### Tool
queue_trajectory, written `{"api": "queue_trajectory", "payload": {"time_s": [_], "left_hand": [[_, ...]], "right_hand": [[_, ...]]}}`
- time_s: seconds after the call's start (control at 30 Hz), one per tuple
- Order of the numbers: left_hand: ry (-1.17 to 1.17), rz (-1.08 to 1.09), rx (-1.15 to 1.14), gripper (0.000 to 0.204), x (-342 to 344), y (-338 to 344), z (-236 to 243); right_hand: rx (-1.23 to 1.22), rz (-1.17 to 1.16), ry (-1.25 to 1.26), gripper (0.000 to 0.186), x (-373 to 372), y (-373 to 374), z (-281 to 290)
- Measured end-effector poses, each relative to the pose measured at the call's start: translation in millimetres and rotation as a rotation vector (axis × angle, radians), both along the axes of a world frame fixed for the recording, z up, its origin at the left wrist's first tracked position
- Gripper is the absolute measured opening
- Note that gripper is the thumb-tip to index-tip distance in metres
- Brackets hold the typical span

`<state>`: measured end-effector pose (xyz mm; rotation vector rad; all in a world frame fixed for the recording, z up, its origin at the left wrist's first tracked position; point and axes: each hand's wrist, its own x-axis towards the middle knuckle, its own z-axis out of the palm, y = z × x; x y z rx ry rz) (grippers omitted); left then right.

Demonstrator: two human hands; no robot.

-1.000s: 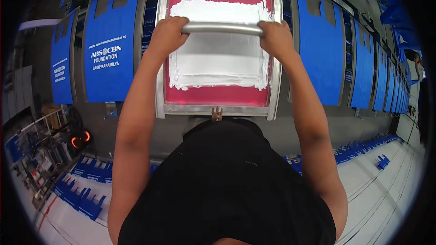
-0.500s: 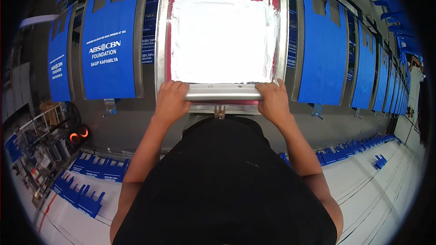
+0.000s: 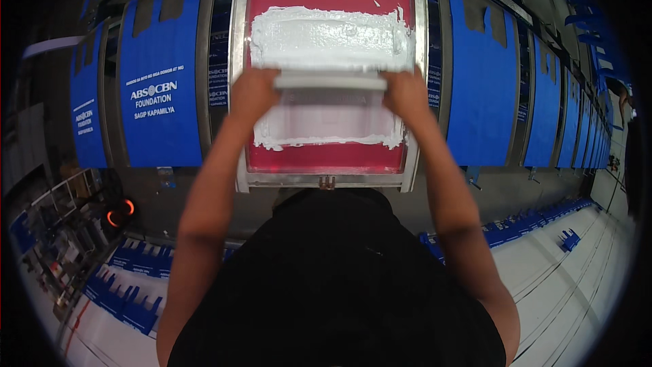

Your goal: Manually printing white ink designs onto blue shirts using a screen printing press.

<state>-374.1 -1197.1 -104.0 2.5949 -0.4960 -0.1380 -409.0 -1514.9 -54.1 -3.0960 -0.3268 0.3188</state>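
Note:
A metal-framed printing screen with red mesh lies in front of me. My left hand and my right hand are closed on the two ends of a silver squeegee, which spans the mesh about midway along it. Thick white ink covers the mesh on the far side of the squeegee. Behind the squeegee, on my side, only a thin pale film shows, with a ragged white ridge near the screen's front. Both hands are slightly blurred.
Blue bags on boards stand either side: a printed one at left, a plain one at right, with several more in a row. Blue bags lie on a white surface at lower left. Two orange glowing rings show at left.
Both hands have pushed the squeegee away from me, from the near edge of the ink to mid-screen. Thick white ink has been swept off the near part, leaving a thin film.

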Motion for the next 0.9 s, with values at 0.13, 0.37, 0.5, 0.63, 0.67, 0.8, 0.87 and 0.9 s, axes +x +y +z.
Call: {"api": "queue_trajectory", "payload": {"time_s": [0.13, 0.37, 0.5, 0.63, 0.67, 0.8, 0.87, 0.9], "left_hand": [[0.041, -0.017, 0.038, 0.027, 92, -12, 26], [0.041, -0.127, -0.083, 0.038, -116, 33, 19], [0.036, -0.061, -0.072, 0.038, -112, 11, 16], [0.038, 0.02, 0.093, 0.026, 37, -15, 20], [-0.003, 0.012, 0.059, 0.026, 65, -15, 20], [0.085, -0.002, 0.091, 0.035, 64, 0, 31], [0.243, -0.04, 0.132, 0.033, 3, 8, 43], [0.19, -0.026, 0.03, 0.032, -43, 22, 36]], "right_hand": [[-0.016, -0.022, 0.084, 0.033, 97, -8, 21], [0.016, -0.03, 0.256, 0.042, -101, 22, 52], [0.111, -0.058, 0.106, 0.041, -109, 9, 13], [-0.062, -0.041, 0.046, 0.031, 39, -8, -1], [-0.068, -0.041, 0.013, 0.03, 69, -7, 5], [-0.024, -0.024, 0.125, 0.032, 75, 6, 33], [-0.069, -0.011, 0.253, 0.038, 4, 6, 42], [-0.074, -0.016, 0.341, 0.042, -34, 16, 54]]}}
